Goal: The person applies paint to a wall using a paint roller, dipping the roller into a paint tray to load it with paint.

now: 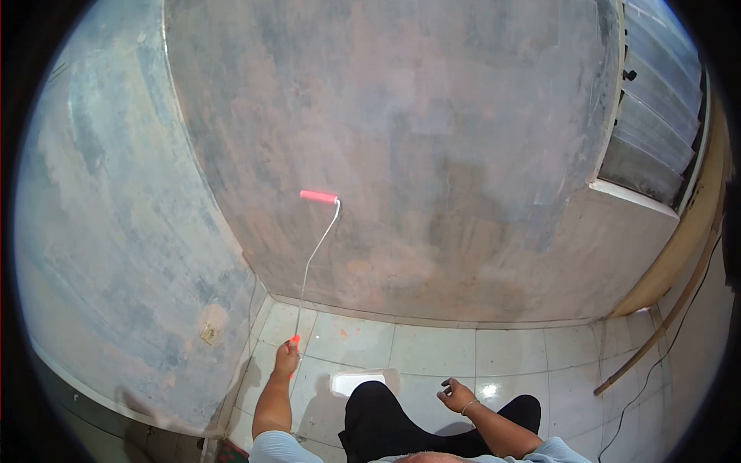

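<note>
My left hand [286, 358] is closed around the orange handle of a paint roller [319, 197]. Its long bent wire frame reaches up and away from me, and the pink roller sleeve overlaps the lower part of the patchy grey wall [370, 154]. On the tiled floor, a white tray [392, 378] with white inside lies just in front of my knee, partly hidden by it. My right hand [457, 395] hovers above my lap with nothing in it, its fingers loosely bent and apart. A bracelet circles that wrist.
A louvred window [652, 123] is at the upper right. Below it a wooden pole [656, 339] leans, with a black cable [648, 386] trailing to the floor. A wall socket [209, 333] sits low on the left wall. Orange spots mark the white floor tiles [436, 351].
</note>
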Available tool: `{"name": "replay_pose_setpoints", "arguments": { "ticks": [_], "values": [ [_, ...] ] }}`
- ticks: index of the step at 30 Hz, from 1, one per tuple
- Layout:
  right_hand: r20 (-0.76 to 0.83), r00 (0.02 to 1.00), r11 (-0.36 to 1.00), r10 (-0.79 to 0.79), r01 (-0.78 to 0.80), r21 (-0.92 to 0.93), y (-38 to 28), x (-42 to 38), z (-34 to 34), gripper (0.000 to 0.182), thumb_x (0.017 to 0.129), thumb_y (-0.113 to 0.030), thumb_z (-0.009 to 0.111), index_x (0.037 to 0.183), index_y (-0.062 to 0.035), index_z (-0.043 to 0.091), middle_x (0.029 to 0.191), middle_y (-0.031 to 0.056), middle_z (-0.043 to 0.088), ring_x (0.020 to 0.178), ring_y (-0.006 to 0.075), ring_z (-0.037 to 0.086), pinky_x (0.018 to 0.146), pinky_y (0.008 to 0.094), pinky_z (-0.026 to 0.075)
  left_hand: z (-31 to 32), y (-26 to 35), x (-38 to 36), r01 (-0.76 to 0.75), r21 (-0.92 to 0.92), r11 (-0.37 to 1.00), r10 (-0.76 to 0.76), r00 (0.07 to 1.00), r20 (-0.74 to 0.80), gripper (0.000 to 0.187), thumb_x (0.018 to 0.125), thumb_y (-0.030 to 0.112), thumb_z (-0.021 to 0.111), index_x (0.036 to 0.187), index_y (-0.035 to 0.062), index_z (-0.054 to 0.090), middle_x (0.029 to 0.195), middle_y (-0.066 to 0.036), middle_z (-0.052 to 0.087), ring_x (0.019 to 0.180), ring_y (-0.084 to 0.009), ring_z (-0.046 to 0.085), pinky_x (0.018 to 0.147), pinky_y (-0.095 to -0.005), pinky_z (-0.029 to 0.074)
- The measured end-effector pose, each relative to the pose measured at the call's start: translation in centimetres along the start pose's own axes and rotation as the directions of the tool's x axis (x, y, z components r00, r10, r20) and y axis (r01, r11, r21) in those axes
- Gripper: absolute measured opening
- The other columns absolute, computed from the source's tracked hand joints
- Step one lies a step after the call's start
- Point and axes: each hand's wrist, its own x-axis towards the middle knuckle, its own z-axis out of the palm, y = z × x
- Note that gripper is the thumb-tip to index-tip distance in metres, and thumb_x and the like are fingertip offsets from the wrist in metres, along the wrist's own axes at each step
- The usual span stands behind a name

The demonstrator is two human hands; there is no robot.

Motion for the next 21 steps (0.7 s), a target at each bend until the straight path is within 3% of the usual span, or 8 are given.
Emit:
{"name": "replay_pose_setpoints", "arguments": {
  "ticks": [4, 6, 9, 11, 12, 15, 16, 21],
  "values": [
    [0.022, 0.999, 0.999, 0.046, -0.046, 0.0, 1.6, -0.4, -1.0, 0.049, 0.082, -0.033, 0.064, 0.114, 0.0013, 0.051, 0.096, 0.0181, 0.067, 0.091, 0.0319, 0.065, 0.082, 0.0375, 0.05, -8.2, 9.3, 5.1, -0.18, 0.394, 0.901, 0.223, 0.973, -0.066, 0.043, 0.096, 0.039, 0.041, 0.097, 0.0022, 0.063, 0.069, -0.016, 0.06, 0.066, -0.0276, 0.06, 0.062, -0.0424, 0.046],
    [-0.025, 1.0, 0.997, 0.0, -0.002, -0.071, 1.7, 0.9, -1.5, 0.047, 0.082, -0.032, 0.064, 0.114, 0.0006, 0.051, 0.094, 0.0191, 0.067, 0.09, 0.0332, 0.065, 0.081, 0.0386, 0.05, -11.3, 16.7, 9.3, -0.4, 0.389, 0.83, 0.459, 0.886, -0.069, 0.054, 0.096, 0.05, 0.035, 0.091, 0.0027, 0.062, 0.067, -0.016, 0.059, 0.065, -0.0342, 0.059, 0.06, -0.0438, 0.044],
    [-0.044, 0.999, 0.998, -0.006, 0.003, -0.07, -0.9, 2.3, -1.7, 0.045, 0.082, -0.031, 0.064, 0.113, 0.0006, 0.051, 0.093, 0.0187, 0.068, 0.089, 0.0337, 0.065, 0.08, 0.0391, 0.051, -11.7, 24.6, 13.2, -0.42, 0.249, 0.873, 0.432, 0.902, 0.006, 0.055, 0.095, 0.05, 0.038, 0.083, 0.0006, 0.059, 0.062, -0.009, 0.053, 0.059, -0.0219, 0.053, 0.057, -0.0396, 0.042],
    [-0.057, 0.995, 0.996, -0.086, 0.084, -0.031, -1.9, 3.2, -1.3, 0.044, 0.083, -0.03, 0.063, 0.112, 0.0006, 0.051, 0.093, 0.0183, 0.068, 0.088, 0.034, 0.065, 0.08, 0.0389, 0.051, -8.1, 23.5, 10.5, -0.375, 0.23, 0.898, 0.389, 0.921, -0.015, 0.05, 0.096, 0.047, 0.041, 0.084, 0.0013, 0.058, 0.063, -0.006, 0.052, 0.06, -0.0176, 0.05, 0.056, -0.0369, 0.043],
    [-0.046, 0.994, 0.995, -0.104, 0.103, -0.014, -2.4, 3.3, -1.0, 0.043, 0.084, -0.03, 0.062, 0.113, 0.0002, 0.051, 0.095, 0.0185, 0.067, 0.089, 0.0339, 0.065, 0.081, 0.0388, 0.051, -6.1, 19.0, 9.2, -0.17, 0.275, 0.946, 0.156, 0.985, 0.07, 0.046, 0.096, 0.042, 0.041, 0.09, 0.0002, 0.059, 0.068, -0.013, 0.058, 0.064, -0.0256, 0.058, 0.06, -0.0413, 0.046],
    [-0.045, 0.993, 0.993, -0.105, 0.107, 0.04, -2.6, 2.3, -0.3, 0.044, 0.084, -0.031, 0.062, 0.113, 0.0, 0.051, 0.097, 0.0188, 0.067, 0.09, 0.0338, 0.065, 0.081, 0.0388, 0.051, 3.4, 4.9, -0.7, -0.116, 0.286, 0.951, 0.135, 0.99, -0.049, 0.048, 0.094, 0.045, 0.043, 0.093, -0.0003, 0.061, 0.088, -0.028, 0.062, 0.089, -0.0426, 0.061, 0.074, -0.0502, 0.046],
    [-0.047, 0.997, 0.997, -0.055, 0.057, 0.046, -1.9, 1.7, -0.3, 0.044, 0.084, -0.031, 0.062, 0.113, -0.0001, 0.051, 0.098, 0.0188, 0.067, 0.09, 0.0336, 0.065, 0.081, 0.0388, 0.051, 4.5, 3.1, -4.1, 0.039, 0.269, 0.962, -0.079, 0.987, 0.139, 0.047, 0.094, 0.045, 0.045, 0.094, 0.0009, 0.062, 0.082, -0.024, 0.063, 0.084, -0.04, 0.062, 0.075, -0.0481, 0.047],
    [0.001, 0.999, 0.999, 0.045, -0.045, 0.023, -0.8, -0.8, -0.9, 0.047, 0.084, -0.033, 0.062, 0.115, -0.0001, 0.051, 0.099, 0.0189, 0.067, 0.092, 0.0323, 0.065, 0.082, 0.0384, 0.051, 3.5, 13.8, -2.6, -0.072, 0.156, 0.985, 0.055, 0.993, 0.106, 0.046, 0.094, 0.045, 0.045, 0.09, 0.0026, 0.061, 0.062, -0.009, 0.056, 0.062, -0.022, 0.058, 0.06, -0.0372, 0.045]
  ]
}}
